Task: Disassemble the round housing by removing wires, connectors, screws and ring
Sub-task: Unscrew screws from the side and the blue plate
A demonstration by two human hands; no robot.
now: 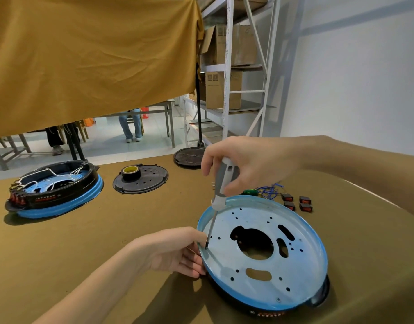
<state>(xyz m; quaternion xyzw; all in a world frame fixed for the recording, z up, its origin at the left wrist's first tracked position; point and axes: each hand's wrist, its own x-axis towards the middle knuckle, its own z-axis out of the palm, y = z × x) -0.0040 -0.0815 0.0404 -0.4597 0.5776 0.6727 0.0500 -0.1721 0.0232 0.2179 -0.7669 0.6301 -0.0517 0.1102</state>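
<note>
A round housing (271, 288) with a pale blue metal plate and blue rim lies tilted at the front right of the table. My left hand (175, 251) grips its left edge. My right hand (243, 164) is closed on the grey handle of a screwdriver (221, 190), held nearly upright. The screwdriver's tip sits on a screw (206, 247) near the plate's left rim. Removed blue wires (269, 190) and several small black connectors (297, 203) with red faces lie just behind the housing.
A second housing (58, 195), with white wires inside, sits at the far left. A black cover plate (142, 181) carrying a roll of tape (130, 171) lies mid-table. Another black disc (189, 157) rests at the back edge. Metal shelving with cardboard boxes (224, 90) stands behind.
</note>
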